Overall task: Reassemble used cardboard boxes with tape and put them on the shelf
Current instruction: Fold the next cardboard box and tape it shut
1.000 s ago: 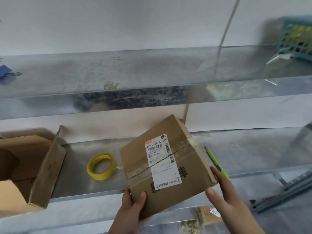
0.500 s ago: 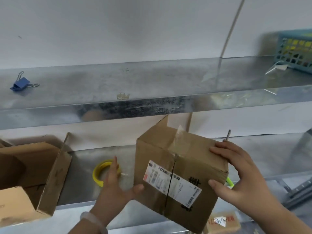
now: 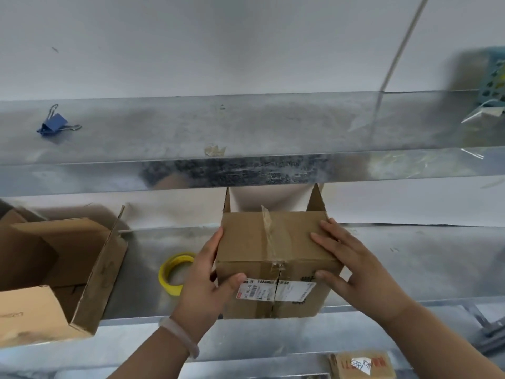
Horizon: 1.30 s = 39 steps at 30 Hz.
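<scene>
A small brown cardboard box with a white shipping label and clear tape along its seam stands at the front edge of the lower metal shelf. Two flaps stick up at its far side. My left hand grips its left side, thumb on the front face by the label. My right hand holds the right side, fingers spread flat over the top and thumb on the front. A yellow tape roll lies on the shelf just left of the box, partly behind my left hand.
A larger open cardboard box sits at the left of the lower shelf. The upper shelf carries a blue binder clip at left and a teal basket at right. A flat cardboard piece lies below.
The box has turned from tilted to squarely upright and moved back onto the lower shelf. My left hand shifted from beside it to gripping its left side; my right hand stayed on it.
</scene>
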{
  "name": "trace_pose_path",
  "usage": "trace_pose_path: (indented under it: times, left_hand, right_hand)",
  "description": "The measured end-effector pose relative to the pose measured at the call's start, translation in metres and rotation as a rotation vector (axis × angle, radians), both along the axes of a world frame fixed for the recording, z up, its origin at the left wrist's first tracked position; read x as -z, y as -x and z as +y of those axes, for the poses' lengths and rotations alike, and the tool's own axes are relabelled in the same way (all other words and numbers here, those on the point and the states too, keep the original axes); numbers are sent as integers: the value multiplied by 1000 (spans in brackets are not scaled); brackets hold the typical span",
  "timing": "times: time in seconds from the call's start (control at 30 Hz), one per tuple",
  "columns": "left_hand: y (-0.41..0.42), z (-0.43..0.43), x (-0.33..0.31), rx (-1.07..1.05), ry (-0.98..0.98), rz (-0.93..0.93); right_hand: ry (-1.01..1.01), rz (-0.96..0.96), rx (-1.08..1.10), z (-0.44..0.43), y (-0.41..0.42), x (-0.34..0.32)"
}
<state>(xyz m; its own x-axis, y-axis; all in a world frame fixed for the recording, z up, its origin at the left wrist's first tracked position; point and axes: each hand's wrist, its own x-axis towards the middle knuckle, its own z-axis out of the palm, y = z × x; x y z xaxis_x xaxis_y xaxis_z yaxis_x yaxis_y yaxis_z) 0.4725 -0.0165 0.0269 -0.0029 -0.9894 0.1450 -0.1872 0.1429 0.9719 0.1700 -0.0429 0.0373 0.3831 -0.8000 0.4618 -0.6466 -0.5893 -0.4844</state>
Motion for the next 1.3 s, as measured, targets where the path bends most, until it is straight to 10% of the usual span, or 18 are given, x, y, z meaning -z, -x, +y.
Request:
trace_pose_path:
  times: [0.27, 0.53, 1.07, 1.3]
  left_hand:
    - [-7, -2, 2, -75, 161, -377]
    - [-7, 3, -11, -92, 382, -719]
    - [-8, -35, -43, 41, -273, 298]
    - [4, -42, -38, -5, -323, 333]
  right_hand:
    - [175, 147, 51, -5, -7, -1]
    - [-81, 58, 212, 18, -10, -6]
    - [-760, -685, 161, -11, -21, -44]
    - [-858, -809, 260, -27, -32, -42]
